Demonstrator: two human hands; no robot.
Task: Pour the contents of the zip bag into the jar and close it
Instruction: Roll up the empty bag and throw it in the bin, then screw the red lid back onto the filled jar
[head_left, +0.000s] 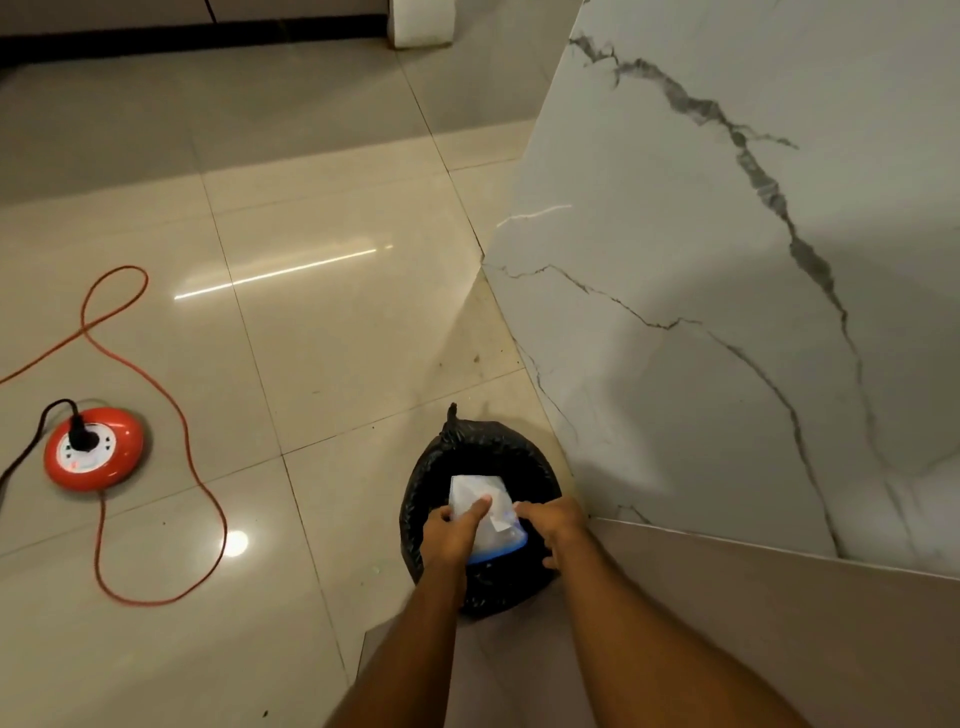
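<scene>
A clear zip bag (480, 496) with a blue zip strip along its lower edge hangs over the mouth of a bin lined with a black plastic bag (470, 447) on the floor. My left hand (454, 532) pinches the zip bag's left side, thumb lying across its front. On the bag's right edge, my right hand (553, 525) grips the zip end. The zip bag looks flat and see-through; its contents cannot be made out. No jar is in view.
A white marble-pattern counter side (727, 312) rises directly right of the bin. A red round power strip (93, 449) with a black plug lies on the glossy tiled floor at left, its orange cord (156, 384) looping across the tiles.
</scene>
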